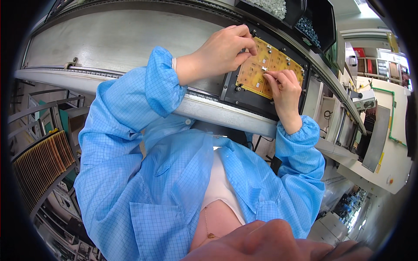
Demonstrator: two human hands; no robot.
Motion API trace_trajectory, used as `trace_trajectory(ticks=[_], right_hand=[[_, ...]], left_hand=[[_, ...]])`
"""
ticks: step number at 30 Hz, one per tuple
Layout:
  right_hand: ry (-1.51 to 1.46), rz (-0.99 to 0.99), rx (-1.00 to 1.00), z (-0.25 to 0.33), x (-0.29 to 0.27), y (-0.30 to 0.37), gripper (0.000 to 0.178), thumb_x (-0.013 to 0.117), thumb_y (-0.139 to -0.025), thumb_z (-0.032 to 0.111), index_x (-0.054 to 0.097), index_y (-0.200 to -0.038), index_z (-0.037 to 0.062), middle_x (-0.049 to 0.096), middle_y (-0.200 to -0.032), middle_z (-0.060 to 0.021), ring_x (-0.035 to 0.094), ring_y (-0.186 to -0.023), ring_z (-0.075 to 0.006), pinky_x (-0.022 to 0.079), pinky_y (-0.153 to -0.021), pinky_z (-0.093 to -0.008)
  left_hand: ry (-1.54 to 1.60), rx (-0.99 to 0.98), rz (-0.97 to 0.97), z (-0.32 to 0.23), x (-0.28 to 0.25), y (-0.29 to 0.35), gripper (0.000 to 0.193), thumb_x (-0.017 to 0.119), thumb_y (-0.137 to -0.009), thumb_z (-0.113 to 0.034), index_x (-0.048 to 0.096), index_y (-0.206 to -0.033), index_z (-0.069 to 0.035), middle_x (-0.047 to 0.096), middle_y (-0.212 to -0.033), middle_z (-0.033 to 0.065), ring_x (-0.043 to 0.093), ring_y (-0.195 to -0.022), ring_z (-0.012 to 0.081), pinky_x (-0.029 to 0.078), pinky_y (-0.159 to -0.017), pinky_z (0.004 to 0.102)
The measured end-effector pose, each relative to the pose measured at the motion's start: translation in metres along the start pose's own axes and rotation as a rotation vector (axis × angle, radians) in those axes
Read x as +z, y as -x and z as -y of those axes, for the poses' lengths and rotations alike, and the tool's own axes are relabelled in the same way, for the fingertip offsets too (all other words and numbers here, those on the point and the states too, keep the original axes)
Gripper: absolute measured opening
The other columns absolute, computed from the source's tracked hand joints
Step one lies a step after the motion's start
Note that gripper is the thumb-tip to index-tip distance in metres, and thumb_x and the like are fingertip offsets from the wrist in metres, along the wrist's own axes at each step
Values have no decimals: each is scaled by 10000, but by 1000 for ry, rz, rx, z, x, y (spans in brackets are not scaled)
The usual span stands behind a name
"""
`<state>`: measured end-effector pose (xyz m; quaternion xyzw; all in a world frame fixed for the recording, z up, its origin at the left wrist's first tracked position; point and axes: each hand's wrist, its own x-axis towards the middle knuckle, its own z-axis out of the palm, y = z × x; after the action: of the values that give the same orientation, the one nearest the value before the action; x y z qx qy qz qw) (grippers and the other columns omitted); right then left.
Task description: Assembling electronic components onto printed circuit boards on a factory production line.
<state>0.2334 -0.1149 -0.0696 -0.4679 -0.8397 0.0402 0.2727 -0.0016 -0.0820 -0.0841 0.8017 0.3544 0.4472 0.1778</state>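
Observation:
A yellow circuit board panel [257,71] lies in a black carrier frame [229,82] on the conveyor. Several small white parts stand on the panel. Over its left edge, my left hand [226,50] is closed, thumb and fingertips drawn together; whatever they may hold is hidden. My right hand [286,87] reaches in from the near right side with thumb and index finger pinched. Its fingertips meet a small white connector [264,68] near the panel's middle. Fine detail at the fingertips is too small to make out.
Beyond the panel stand a black bin of white parts [272,6] and a black bin of dark blue parts [307,32]. A metal rail [235,116] runs along the near side. At lower left is a rack of upright boards [43,163]; a pale machine [379,152] stands right.

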Motion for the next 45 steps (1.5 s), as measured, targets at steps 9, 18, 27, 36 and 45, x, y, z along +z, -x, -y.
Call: trace_trajectory(ticks=[9,18,27,36,45], right_hand=[[14,-35,-57,2,-10,-10,88,754,-801,81,719,-854,20,626,-766,-97,580,-695,-256,485,-631,-343],[310,-217,340,-116,-92,52,320,615,-970,268,666,-1129,-5,668,-1094,-194,619,-1050,-314,474,-910,-375],[-2,-24,703,-143,-70,91,665,490,-1002,495,604,-767,-116,470,-543,-196,390,-551,-210,357,-560,-456],[-109,-31,698,-95,-38,66,569,455,-1013,457,660,-874,-55,560,-760,-322,553,-652,-426,430,-637,-462],[-274,-47,698,-64,-14,18,674,464,-999,538,615,-748,-69,462,-546,-168,431,-539,-212,393,-552,-402]], left_hand=[[-149,58,-4,-12,-33,-4,124,676,-810,-40,713,-926,-58,611,-919,86,605,-864,266,504,-733,362],[-610,4,-904,4,-220,13,196,648,-765,-12,716,-929,-96,640,-908,85,601,-852,264,484,-750,347],[-1206,-739,-414,195,-335,4,458,691,-824,-452,698,-1082,-74,662,-1118,189,625,-1040,360,480,-931,449],[-959,-1138,-5,265,-397,-27,642,737,-734,-560,728,-1062,-8,724,-1046,158,684,-1001,295,512,-857,400],[-1318,-1089,-386,232,-461,-19,880,667,-659,-734,594,-1310,-147,645,-1262,148,582,-1208,330,348,-1047,449]])
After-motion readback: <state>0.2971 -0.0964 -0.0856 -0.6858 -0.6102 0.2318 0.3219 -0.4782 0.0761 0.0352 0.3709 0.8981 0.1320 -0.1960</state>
